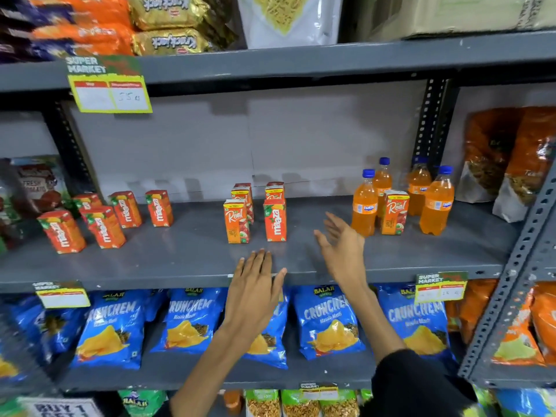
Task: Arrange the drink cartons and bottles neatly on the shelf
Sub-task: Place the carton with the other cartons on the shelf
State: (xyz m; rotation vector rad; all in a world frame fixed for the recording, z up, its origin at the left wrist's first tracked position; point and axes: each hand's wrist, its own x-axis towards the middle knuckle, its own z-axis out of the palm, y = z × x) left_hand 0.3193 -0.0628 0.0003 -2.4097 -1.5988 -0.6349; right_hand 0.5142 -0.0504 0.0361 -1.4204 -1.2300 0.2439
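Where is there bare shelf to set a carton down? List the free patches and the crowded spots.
Free: the stretch between the left Maaza cartons and the middle carton cluster; the front strip near the left hand; the gap by the right hand, before the Fanta bottles. Crowded: the far-left Maaza group and the bottles packed around a Real carton.

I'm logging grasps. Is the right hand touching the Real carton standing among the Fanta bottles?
Apart. The head view shows bare grey shelf between the open right hand and the Real carton; its fingers stop short, holding nothing.
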